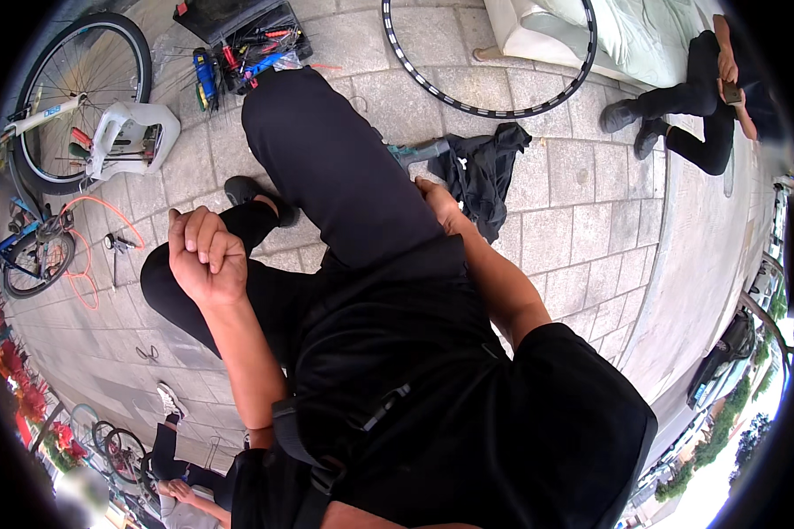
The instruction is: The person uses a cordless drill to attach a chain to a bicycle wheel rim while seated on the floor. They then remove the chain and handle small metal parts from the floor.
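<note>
My left hand (208, 257) is raised above my bent left leg, palm turned up and fingers curled in. Nothing shows in its grip. My right hand (441, 204) rests against the outer side of my right thigh (326, 159), its fingertips partly hidden there. Just past it, a crumpled black cloth (490, 172) lies on the paving. A grey-green tool or handle (419, 152) sticks out between my knee and the cloth, partly covered. Both hands are apart from each other.
Ahead of my knee stands an open toolbox (273, 44) of hand tools. A bicycle wheel (144, 66), a grey plastic stool (163, 123) and an orange hose (119, 204) are at left. A bare wheel rim (503, 115) leans by a covered sofa (547, 40); people sit at right and lower left.
</note>
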Demonstrator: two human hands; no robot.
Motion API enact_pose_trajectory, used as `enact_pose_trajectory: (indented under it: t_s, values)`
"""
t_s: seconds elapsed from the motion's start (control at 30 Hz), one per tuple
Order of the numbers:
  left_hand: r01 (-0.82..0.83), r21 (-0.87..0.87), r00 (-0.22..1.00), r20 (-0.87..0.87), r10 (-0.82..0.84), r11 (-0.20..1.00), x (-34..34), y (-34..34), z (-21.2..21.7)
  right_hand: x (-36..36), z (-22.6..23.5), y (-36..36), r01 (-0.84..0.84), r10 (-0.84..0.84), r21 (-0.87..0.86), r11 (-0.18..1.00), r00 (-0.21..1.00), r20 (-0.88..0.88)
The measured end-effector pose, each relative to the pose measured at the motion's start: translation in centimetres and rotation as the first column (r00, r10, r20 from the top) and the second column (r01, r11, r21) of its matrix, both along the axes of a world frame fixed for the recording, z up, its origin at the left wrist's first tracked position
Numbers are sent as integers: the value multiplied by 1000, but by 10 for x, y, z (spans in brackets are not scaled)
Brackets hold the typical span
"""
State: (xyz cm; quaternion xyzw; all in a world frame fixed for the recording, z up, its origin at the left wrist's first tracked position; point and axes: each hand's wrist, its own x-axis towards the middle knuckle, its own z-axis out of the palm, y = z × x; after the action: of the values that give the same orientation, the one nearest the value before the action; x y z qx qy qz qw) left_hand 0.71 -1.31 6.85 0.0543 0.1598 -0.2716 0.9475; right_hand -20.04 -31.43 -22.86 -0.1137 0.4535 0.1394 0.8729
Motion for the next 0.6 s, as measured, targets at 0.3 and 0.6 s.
enact_pose_trajectory:
  t_s: [0.3, 0.6]
  values:
    - [119, 21, 993, -10, -119, 993, 10, -32, -14, -42, 73, 5, -359, 502, -463, 810, 833, 233]
    - [132, 20, 988, -87, -130, 991, 9, -48, -13, -102, 98, -10, -423, 443, -163, 891, 891, 105]
